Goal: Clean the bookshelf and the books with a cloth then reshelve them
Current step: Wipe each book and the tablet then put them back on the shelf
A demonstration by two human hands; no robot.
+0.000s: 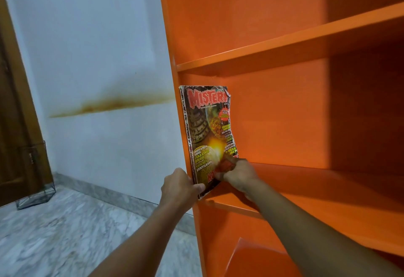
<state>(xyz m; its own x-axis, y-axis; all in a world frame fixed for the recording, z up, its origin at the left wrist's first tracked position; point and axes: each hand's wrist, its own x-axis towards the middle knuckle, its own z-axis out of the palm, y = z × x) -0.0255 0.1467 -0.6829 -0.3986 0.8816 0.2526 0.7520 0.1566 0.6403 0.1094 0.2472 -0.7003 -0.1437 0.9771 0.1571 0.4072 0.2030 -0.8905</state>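
Two forearms reach up from the bottom of your view and meet at the lower end of the magazine (207, 132). Your left hand (178, 183) grips the bottom of the spine edge, with the thumb laid on the cover and the fingers wrapped behind. Your right hand (239, 177) is curled over the lower right corner of the cover, pinching it with the wrist bent inward above the shelf board (328, 191).

The magazine stands upright in the middle compartment of the orange bookshelf (169, 36). Its back is against the left inner panel (273, 112) and its cover faces you. Its lower spine corner sits at the board's front edge, just beside the frame's outer edge. The top right corner of the cover is torn and curled. To the right of the magazine the board runs on bare, so you have open room to slide along it. The upper board (284, 51) sits close above the magazine's top edge, leaving only a little room to lift it.

Off the frame's left edge, marble floor (65, 233) spreads out. Farther back, a wire-framed box (36, 189) stands on it beside a wooden door (13, 101). The pale wall (87, 36) behind carries a brown stain (109, 103).
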